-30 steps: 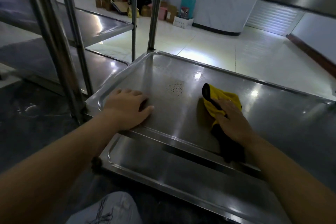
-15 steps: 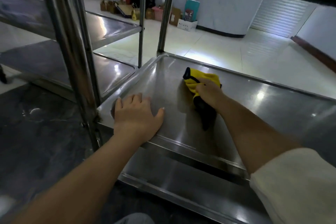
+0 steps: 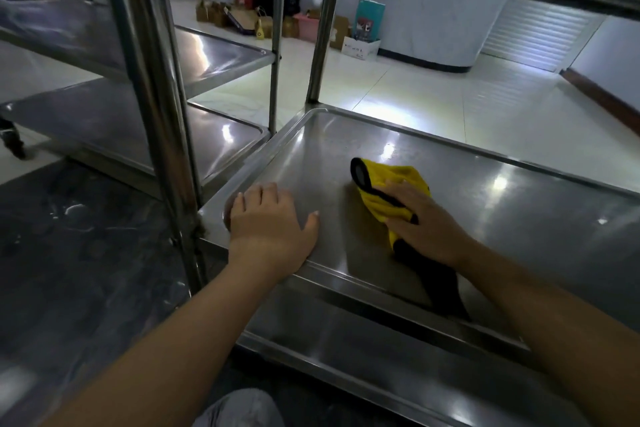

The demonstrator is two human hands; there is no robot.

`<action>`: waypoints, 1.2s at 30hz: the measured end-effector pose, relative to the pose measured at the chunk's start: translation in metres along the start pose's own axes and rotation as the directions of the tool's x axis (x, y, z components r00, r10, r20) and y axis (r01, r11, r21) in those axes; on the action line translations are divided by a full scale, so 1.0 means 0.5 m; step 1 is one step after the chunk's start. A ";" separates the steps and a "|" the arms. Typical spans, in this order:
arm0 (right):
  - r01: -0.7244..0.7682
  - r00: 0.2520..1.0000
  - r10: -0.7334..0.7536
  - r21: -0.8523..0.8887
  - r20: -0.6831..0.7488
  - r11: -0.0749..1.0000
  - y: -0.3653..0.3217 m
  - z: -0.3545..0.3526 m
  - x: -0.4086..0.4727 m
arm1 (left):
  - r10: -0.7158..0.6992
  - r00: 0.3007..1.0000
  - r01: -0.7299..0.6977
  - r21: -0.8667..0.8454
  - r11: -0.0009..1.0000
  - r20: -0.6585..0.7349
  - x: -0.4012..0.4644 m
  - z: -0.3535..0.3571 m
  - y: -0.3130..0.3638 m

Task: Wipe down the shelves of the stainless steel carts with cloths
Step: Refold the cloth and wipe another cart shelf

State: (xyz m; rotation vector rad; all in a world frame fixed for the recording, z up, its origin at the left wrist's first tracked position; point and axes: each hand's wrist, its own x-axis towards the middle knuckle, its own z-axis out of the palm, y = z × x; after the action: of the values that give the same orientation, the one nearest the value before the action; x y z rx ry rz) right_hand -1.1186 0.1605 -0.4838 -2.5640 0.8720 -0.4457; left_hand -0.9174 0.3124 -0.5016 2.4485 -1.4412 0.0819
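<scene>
My right hand point(image 3: 424, 218) presses the yellow cloth point(image 3: 388, 191) flat, fingers curled over it, mid-frame on the middle shelf point(image 3: 502, 204). My left hand point(image 3: 270, 222) lies open, empty, bracing the shelf's near left corner. The cloth's dangling black end point(image 3: 440, 284) could snag the front rim.

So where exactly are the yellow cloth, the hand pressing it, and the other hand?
yellow cloth point(image 3: 391, 180): head view, on its bunched yellow part.
right hand point(image 3: 424, 222): head view, on the back of the hand.
left hand point(image 3: 268, 224): head view, on the back of the hand.
</scene>
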 end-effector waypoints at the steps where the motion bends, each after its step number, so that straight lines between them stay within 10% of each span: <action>1: -0.017 0.999 0.016 -0.013 -0.039 1.000 0.000 0.003 0.031 | 0.002 1.000 -0.002 -0.001 1.000 -0.004 -0.001 0.001 0.000; 12: -0.174 0.985 0.171 0.102 0.036 0.980 -0.112 0.107 0.306 | -0.052 0.990 0.035 -0.138 0.990 -0.128 0.014 0.014 -0.001; 20: -0.027 0.993 0.004 0.192 0.119 0.981 -0.073 0.041 0.066 | -0.070 0.989 0.035 -0.246 0.969 -0.133 0.007 0.008 -0.008; 26: -0.230 0.970 0.239 0.145 -0.050 0.962 -0.035 0.012 -0.012 | -0.087 0.977 0.039 -0.239 0.970 -0.195 -0.005 0.005 0.002; 36: 0.043 0.982 -0.078 0.201 0.169 0.979 -0.164 0.089 0.075 | -0.091 0.980 0.024 -0.346 0.938 -0.179 0.007 0.001 -0.012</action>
State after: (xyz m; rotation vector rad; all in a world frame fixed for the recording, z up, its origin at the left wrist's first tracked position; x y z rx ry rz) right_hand -1.0305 0.2081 -0.4784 -2.4098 0.6541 -0.3000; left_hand -0.9105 0.3118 -0.5029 2.1319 -1.1867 0.0484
